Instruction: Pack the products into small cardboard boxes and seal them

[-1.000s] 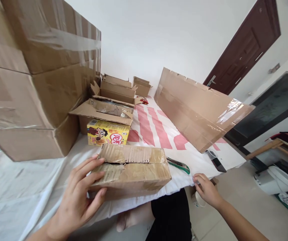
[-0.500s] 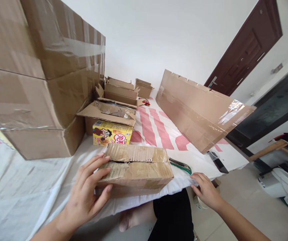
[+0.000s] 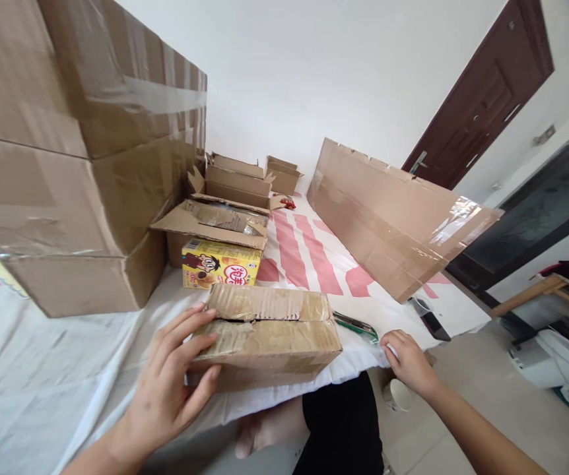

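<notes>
A small taped cardboard box (image 3: 274, 336) lies at the table's front edge, its top seam partly torn along the middle. My left hand (image 3: 173, 376) grips the box's left end, fingers on top and thumb against the near side. Just right of the box lies a green utility knife (image 3: 355, 324). My right hand (image 3: 408, 359) is pinched at the table edge, beside the knife's end. Between its fingertips and the knife shows a thin bit of clear tape (image 3: 377, 344). Behind the box stands a yellow printed snack box (image 3: 220, 265).
Large taped cartons (image 3: 111, 204) are stacked at the left. Several opened boxes (image 3: 237, 185) stand toward the wall. A tall cardboard panel (image 3: 393, 218) leans at the right, with a phone (image 3: 432, 323) near it. Below the edge is a white cup (image 3: 398, 396) on the floor.
My right hand has moved slightly up and right, bringing the clear tape beside the knife's end. More of the cup below shows. My left hand stays on the box.
</notes>
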Demonstrator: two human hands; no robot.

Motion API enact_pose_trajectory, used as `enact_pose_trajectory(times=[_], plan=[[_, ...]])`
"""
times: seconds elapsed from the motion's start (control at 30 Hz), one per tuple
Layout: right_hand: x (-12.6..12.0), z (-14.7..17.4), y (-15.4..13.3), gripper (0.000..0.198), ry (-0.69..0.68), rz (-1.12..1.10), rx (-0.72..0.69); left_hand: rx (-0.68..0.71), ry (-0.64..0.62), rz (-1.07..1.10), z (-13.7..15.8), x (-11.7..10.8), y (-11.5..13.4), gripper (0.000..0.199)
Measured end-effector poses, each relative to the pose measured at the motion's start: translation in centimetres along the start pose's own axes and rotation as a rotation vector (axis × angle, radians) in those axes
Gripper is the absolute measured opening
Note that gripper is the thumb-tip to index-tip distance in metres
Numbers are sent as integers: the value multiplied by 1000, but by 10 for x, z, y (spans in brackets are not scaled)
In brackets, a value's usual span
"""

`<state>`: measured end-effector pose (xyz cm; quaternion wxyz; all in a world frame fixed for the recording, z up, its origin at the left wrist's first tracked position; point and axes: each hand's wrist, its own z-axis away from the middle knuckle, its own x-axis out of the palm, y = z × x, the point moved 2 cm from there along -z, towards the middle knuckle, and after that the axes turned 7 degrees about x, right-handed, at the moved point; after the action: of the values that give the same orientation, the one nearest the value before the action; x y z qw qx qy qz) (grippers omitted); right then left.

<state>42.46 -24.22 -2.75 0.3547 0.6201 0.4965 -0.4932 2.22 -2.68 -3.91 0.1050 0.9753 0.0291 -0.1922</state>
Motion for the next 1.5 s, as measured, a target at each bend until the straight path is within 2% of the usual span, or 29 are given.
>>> enact_pose_trajectory(times=[0.13, 0.27, 0.4, 0.6, 0.8, 0.9, 1.03, 1.2, 1.27, 1.37, 1.5], plan=[[-6, 8, 26, 14, 44, 50, 50, -7, 12, -1, -1, 2, -2, 37], [-1, 18, 41, 16, 67, 73, 82, -3, 31, -7, -3, 3, -2, 38], [14, 28, 35, 16, 18, 49, 22, -14, 28, -22, -1, 3, 2, 42], [27, 34, 23, 18, -10, -36, -25, -89, 105, -90, 5, 2, 5, 70], [26, 30, 25, 12, -22, -9, -23, -147, 52, -79, 6, -2, 1, 55], [25, 28, 24, 15, -14, -69, 5, -197, 57, -16, 7, -1, -2, 49], [24, 26, 17, 24, -79, -270, 124, -239, 56, 31, 8, 1, -5, 42], [35, 25, 13, 25, -410, -514, 260, -209, 50, 39, 7, 1, -2, 41], [42, 25, 22, 28, -417, -455, 332, -183, 50, 33, 6, 0, -1, 43], [51, 25, 43, 31, -320, -278, 444, -169, 59, 26, 7, -1, 0, 45], [52, 26, 65, 35, -298, -94, 549, -275, 110, 97, 10, 0, -3, 41]])
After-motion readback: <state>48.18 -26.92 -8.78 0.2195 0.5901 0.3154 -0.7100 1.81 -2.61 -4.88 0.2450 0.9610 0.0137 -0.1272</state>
